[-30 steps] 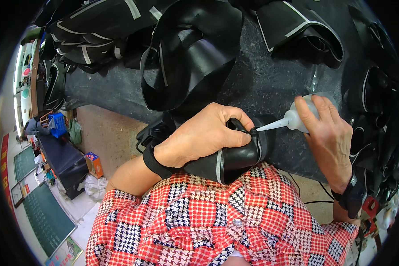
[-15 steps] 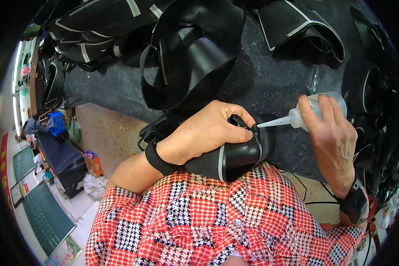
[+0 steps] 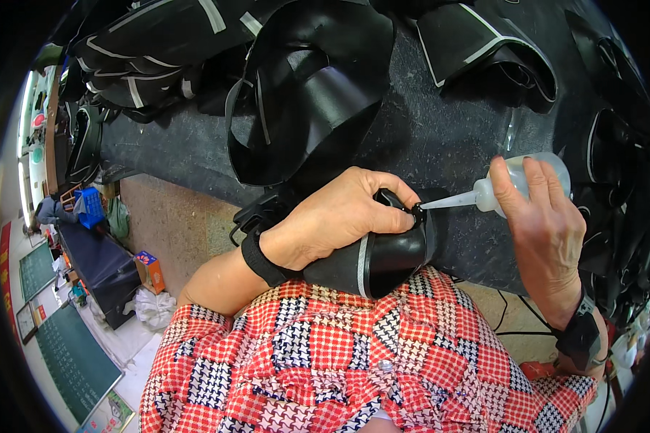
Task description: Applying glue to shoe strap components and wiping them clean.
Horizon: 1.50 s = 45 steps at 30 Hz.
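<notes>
My left hand (image 3: 347, 206) pinches the edge of a shiny black rubbery piece (image 3: 397, 261) between thumb and forefinger, close to my body. A pale strip runs across that piece, and its left part lies under my wrist. My right hand (image 3: 545, 227) is wrapped round a translucent squeeze bottle (image 3: 518, 180) with a long tapered nozzle. The bottle lies tilted nearly level, and its nozzle tip meets the pinched edge right beside my left fingertips. Whether any liquid comes out is too small to tell.
A large looped black sheet (image 3: 318, 108) stands on the dark-covered table (image 3: 477, 123) ahead. Another folded black piece with pale strips (image 3: 484, 54) lies at the far right. Strip-marked black pieces (image 3: 144, 58) are stacked far left. Dark cables (image 3: 509, 332) hang below the table's right side.
The bottle and my right hand have shifted very slightly right, the nozzle tip staying at the pinched edge. My left hand keeps its pinch, a touch lower in view.
</notes>
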Each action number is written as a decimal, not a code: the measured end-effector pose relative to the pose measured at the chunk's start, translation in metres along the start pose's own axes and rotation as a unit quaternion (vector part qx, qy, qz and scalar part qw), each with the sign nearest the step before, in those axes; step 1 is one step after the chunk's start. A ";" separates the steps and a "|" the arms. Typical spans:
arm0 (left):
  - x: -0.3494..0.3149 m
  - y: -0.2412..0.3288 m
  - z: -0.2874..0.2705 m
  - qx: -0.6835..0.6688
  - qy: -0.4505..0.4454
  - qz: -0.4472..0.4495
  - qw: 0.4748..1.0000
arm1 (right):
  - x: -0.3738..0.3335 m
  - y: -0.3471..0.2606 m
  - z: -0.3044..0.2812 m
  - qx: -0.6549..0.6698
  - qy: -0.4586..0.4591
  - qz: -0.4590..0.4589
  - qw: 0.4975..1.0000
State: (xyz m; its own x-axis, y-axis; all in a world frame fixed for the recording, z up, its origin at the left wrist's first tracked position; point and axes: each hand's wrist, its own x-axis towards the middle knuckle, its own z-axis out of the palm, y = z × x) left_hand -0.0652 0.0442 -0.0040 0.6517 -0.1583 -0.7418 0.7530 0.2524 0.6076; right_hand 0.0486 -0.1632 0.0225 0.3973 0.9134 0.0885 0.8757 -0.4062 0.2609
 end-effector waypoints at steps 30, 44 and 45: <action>0.012 -0.011 0.020 0.031 0.019 0.116 0.993 | 0.020 -0.078 0.026 0.750 0.240 0.302 0.537; -0.008 -0.034 0.012 -0.059 0.027 0.160 0.985 | 0.025 -0.100 0.020 0.659 0.101 0.300 0.683; -0.011 -0.033 0.012 0.005 0.000 0.152 0.988 | 0.031 -0.104 0.028 0.725 0.086 0.355 0.584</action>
State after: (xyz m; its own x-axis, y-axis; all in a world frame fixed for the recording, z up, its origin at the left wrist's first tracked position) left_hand -0.0959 0.0257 -0.0124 0.8477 -0.0767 -0.5249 0.5236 0.2796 0.8048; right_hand -0.0219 -0.0934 -0.0288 0.8776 0.4395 -0.1917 -0.1309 -0.1650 -0.9776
